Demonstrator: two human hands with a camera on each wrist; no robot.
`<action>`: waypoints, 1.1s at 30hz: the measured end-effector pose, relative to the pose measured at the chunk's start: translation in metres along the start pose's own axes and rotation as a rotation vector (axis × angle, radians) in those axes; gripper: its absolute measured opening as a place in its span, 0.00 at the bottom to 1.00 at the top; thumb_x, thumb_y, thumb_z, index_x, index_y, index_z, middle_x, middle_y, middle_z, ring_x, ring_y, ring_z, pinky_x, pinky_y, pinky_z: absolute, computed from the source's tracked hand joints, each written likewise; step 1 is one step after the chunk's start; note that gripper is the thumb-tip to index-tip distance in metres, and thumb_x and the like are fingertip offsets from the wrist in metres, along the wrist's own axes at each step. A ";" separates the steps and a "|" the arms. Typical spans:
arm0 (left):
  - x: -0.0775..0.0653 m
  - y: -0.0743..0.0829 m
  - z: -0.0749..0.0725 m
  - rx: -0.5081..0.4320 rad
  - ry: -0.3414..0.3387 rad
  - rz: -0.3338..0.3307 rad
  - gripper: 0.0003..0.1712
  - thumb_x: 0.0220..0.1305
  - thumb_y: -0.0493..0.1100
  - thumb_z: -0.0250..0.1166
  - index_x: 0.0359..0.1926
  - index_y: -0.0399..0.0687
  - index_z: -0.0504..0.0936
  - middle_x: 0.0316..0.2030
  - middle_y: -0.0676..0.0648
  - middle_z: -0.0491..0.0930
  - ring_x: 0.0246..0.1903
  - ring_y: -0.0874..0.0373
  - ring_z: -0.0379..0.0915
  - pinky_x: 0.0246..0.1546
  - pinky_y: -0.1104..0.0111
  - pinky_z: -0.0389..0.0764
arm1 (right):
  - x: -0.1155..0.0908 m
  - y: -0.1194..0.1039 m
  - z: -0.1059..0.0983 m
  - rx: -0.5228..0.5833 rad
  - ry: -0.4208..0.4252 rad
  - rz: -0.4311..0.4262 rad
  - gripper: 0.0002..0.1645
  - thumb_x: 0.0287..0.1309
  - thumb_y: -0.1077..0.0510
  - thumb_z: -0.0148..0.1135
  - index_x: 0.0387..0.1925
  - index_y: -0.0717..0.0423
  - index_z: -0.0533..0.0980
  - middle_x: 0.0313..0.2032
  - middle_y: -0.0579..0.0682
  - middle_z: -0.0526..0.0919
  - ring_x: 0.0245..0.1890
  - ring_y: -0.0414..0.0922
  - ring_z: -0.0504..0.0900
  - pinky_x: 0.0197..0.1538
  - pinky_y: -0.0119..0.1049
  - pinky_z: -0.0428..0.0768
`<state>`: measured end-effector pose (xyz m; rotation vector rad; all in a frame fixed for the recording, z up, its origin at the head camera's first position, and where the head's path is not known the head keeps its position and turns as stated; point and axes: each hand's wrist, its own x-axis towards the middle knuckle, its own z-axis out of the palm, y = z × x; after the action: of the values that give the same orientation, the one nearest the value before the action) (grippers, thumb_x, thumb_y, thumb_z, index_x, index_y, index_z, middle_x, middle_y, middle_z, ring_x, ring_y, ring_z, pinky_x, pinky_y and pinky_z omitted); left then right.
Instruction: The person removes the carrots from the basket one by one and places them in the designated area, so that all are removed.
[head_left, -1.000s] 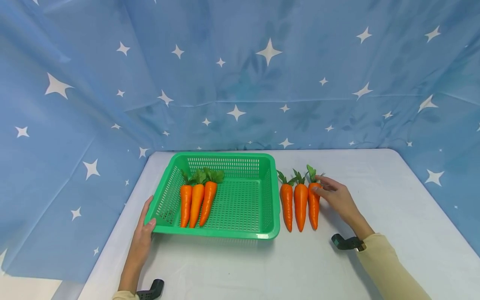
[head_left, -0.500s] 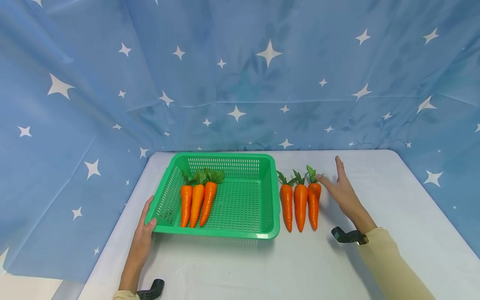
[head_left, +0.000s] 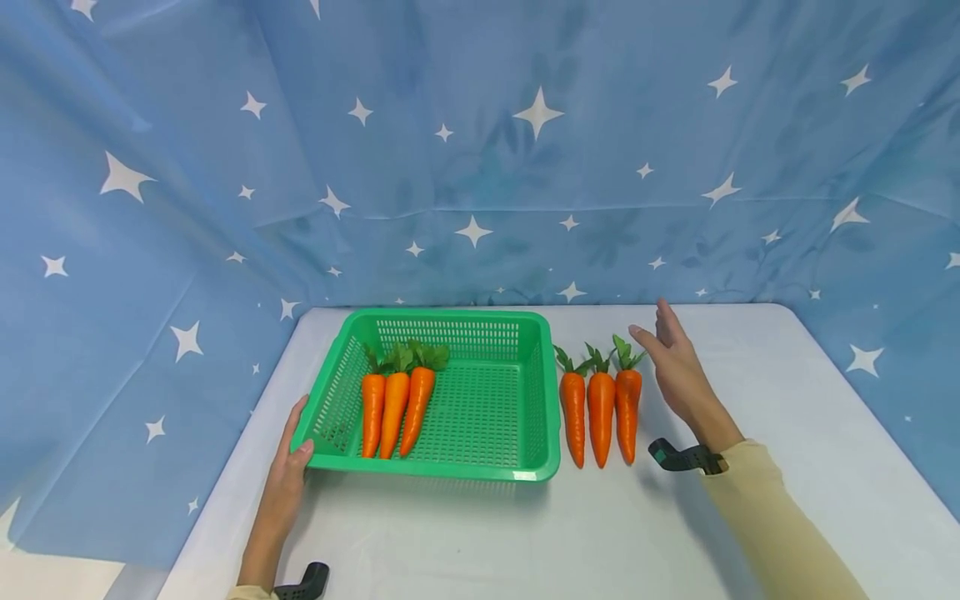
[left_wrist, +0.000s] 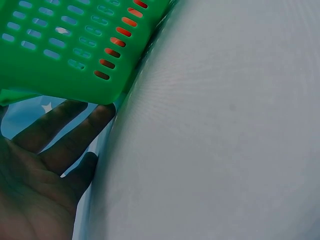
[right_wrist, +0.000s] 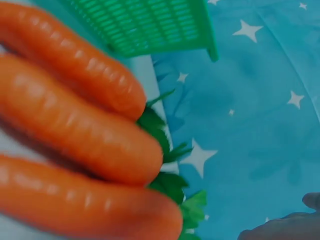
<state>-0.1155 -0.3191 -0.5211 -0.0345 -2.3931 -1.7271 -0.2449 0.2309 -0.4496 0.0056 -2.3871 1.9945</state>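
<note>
Carrots (head_left: 602, 417) lie just left of the right grip (head_left: 681, 377).

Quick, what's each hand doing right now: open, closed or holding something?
Left hand: holding the green basket at its near left corner.
Right hand: open, holding nothing, near the rightmost carrot.

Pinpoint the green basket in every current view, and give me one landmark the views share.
Head: the green basket sits left of centre, just below mid-height, left of three carrots.
Left wrist: top left corner, cut off, above the left hand.
Right wrist: top, left of centre, cut off by the upper edge.
Shared landmark: the blue star-patterned cloth.
</note>
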 end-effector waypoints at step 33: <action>0.000 0.000 0.000 -0.007 -0.001 0.012 0.37 0.84 0.48 0.45 0.88 0.62 0.50 0.86 0.47 0.43 0.83 0.45 0.35 0.73 0.36 0.40 | 0.020 -0.066 0.054 0.412 -0.254 -0.052 0.41 0.83 0.52 0.55 0.86 0.59 0.52 0.84 0.58 0.51 0.83 0.53 0.53 0.80 0.50 0.54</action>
<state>-0.1153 -0.3194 -0.5210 -0.0500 -2.3828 -1.7306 -0.2644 0.1666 -0.3936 0.3454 -2.0191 2.5524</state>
